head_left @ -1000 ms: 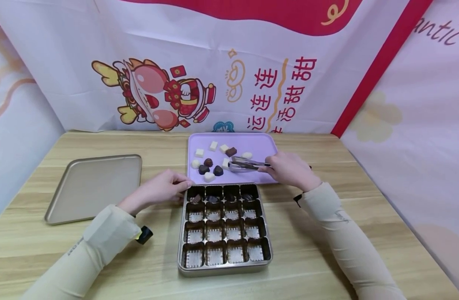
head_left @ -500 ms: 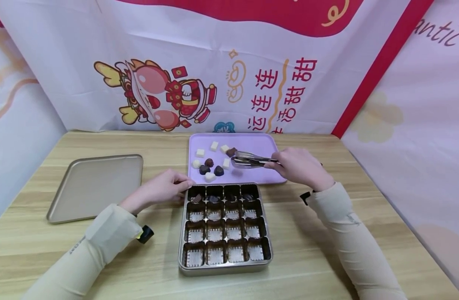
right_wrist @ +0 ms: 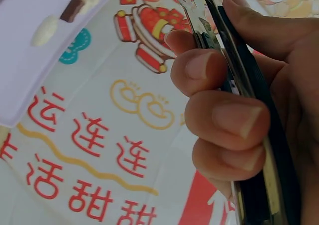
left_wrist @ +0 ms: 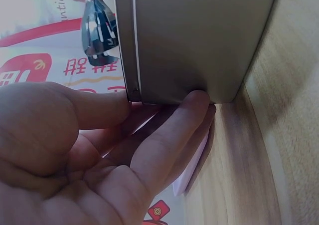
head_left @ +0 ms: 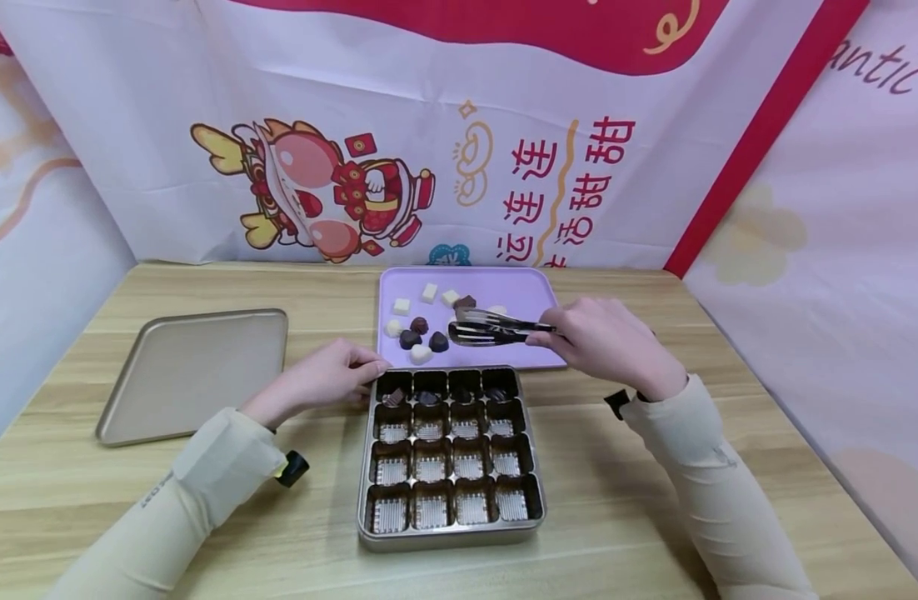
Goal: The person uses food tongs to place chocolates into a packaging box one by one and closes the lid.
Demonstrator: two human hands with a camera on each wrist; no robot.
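Note:
My right hand (head_left: pixel 605 342) grips a pair of metal tongs (head_left: pixel 483 335) above the lilac tray (head_left: pixel 519 287). Curled fingers wrap the tongs' handles (right_wrist: pixel 244 70) in the right wrist view. White and dark chocolates (head_left: pixel 419 326) lie on the tray's left half. A pale patch shows by the tongs' tips in the left wrist view; whether they hold a chocolate, I cannot tell. My left hand (head_left: pixel 327 375) holds the back left corner of a metal box (head_left: pixel 451 542), thumb at its rim and fingers against its side (left_wrist: pixel 184 45). Dark chocolates (head_left: pixel 427 398) fill the box's back row of compartments.
On the left of the wooden table (head_left: pixel 294 533) lies a flat metal lid or tray (head_left: pixel 204 375). The box stands directly in front of the lilac tray. A printed cloth (head_left: pixel 399 75) hangs behind the table's back edge.
My right hand drew the tongs rightward from the chocolates, then brought them slightly back left, over a white chocolate that they now cover from above. My left hand stays at the box corner.

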